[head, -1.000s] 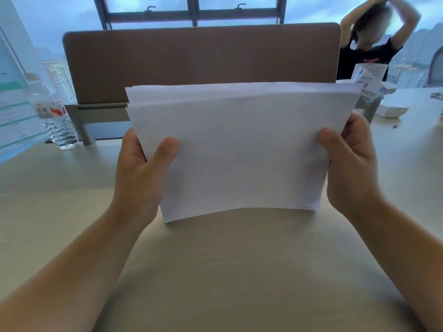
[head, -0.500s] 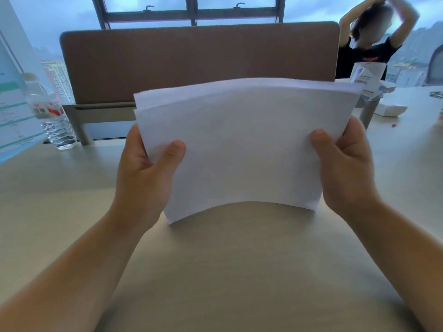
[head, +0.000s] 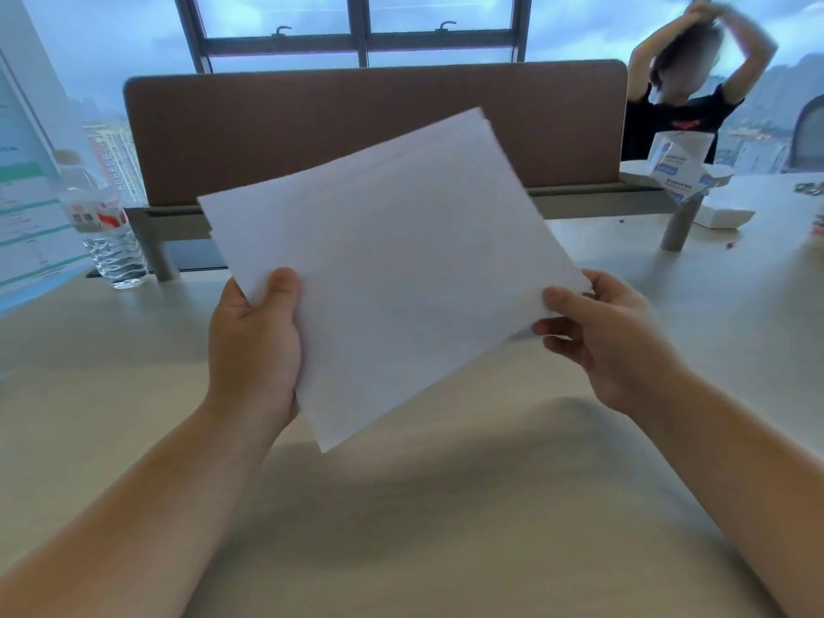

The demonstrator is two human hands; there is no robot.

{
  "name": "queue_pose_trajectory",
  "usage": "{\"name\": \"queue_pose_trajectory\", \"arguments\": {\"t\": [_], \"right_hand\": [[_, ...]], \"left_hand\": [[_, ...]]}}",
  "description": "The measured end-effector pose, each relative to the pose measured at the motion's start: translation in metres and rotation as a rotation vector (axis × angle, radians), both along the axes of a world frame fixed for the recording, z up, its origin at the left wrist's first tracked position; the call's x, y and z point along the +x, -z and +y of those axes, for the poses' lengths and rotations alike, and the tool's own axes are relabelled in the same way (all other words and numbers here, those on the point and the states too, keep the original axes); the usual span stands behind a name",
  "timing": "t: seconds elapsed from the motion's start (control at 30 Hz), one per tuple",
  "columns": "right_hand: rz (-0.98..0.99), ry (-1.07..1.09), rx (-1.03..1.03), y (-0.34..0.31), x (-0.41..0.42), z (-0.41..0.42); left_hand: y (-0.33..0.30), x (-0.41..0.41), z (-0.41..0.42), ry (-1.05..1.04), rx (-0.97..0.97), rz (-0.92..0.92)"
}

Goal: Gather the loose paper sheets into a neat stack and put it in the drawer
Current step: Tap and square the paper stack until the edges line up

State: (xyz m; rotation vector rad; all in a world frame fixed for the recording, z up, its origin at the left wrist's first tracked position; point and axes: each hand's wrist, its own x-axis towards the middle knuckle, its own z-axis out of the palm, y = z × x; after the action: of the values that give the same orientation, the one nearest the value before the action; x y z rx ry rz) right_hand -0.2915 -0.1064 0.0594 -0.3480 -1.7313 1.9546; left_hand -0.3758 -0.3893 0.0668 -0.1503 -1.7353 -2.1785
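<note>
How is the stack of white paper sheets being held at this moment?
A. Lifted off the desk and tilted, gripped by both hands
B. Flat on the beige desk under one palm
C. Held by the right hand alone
A: the stack of white paper sheets is tilted above the beige desk, with the left hand and the right hand each gripping a side.

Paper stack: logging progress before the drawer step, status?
Left hand and right hand both grip paper stack. Stack tilted, lifted off desk. Drawer not in view.
</note>
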Motion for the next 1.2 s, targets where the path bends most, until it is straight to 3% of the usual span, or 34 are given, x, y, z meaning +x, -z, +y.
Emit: {"name": "queue_pose_trajectory", "arguments": {"t": [0.1, 0.2, 0.37, 0.5, 0.57, 0.7, 0.87, 1.03, 1.2], "right_hand": [[-0.043, -0.251, -0.224, 0.002, 0.000, -0.006], [-0.112, -0.472, -0.253, 0.007, 0.003, -0.024], [-0.107, -0.098, -0.120, 0.009, -0.004, -0.025], [-0.010, 0.042, -0.063, 0.004, -0.005, -0.011], [0.031, 0.087, -0.034, -0.001, -0.003, -0.010], [0.116, 0.095, 0.082, -0.006, 0.004, -0.015], [0.216, 0.141, 0.405, -0.008, 0.014, -0.024], [0.399, 0.154, 0.544, -0.011, 0.019, -0.025], [0.451, 0.130, 0.600, -0.007, 0.018, -0.027]], "left_hand": [[0.000, 0.004, 0.010, 0.117, 0.159, -0.068], [0.007, 0.014, 0.019, 0.332, 0.072, -0.112], [0.017, 0.021, 0.018, 0.617, -0.129, -0.139], [0.005, 0.011, 0.002, 0.733, 0.012, -0.189], [-0.002, 0.002, -0.008, 0.724, 0.024, -0.215], [0.000, 0.000, -0.006, 0.555, -0.316, -0.182], [0.012, 0.003, 0.000, 0.409, -0.521, 0.014], [0.014, 0.010, 0.005, 0.302, -0.494, 0.135], [0.010, 0.019, 0.011, 0.190, -0.412, 0.208]]}}
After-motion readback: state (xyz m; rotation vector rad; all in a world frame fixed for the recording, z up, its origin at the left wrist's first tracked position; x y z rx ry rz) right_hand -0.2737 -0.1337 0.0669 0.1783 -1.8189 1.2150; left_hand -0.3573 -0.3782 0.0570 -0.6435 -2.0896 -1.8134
